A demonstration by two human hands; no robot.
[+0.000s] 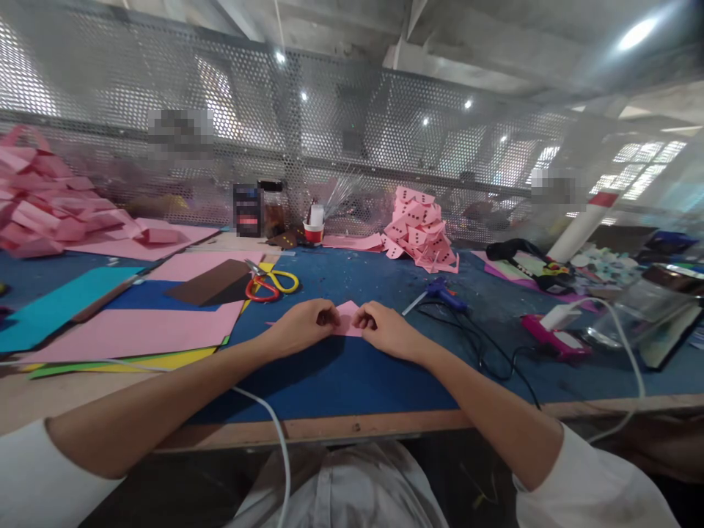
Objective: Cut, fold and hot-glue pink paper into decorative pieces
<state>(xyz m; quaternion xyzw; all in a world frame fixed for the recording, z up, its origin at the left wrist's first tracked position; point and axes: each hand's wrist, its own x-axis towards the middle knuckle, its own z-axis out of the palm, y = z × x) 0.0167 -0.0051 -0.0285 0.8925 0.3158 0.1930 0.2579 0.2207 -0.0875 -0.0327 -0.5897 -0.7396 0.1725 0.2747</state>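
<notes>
At the middle of the blue counter point(352, 392), near its front edge, sits the pink paper point(347, 321), and both hands are on it! The left hand point(305, 324) has its fingertips curled in and pinching one side; the right hand point(389, 330) mirrors it, fingers bent and gripping the other, so the small piece is held from two sides, likely to steady it and keep its edges under control. Both forearms come over the counter's edge, perhaps for support. Look left: scissors point(267, 276) lie open-handled beside the brown sheet point(212, 282), a short reach from the left hand. Larger pink sheets point(143, 334) are layered nearby, seemingly to keep flat stock together. Over on the right, the blue glue gun point(448, 295) rests just beyond the right hand, its black cord point(484, 343) running toward the pink power strip point(554, 339), which may explain that side. Farther back, dotted pink pieces point(421, 229) stand heaped before the mesh screen point(352, 125), probably piled there to leave working space up front.
</notes>
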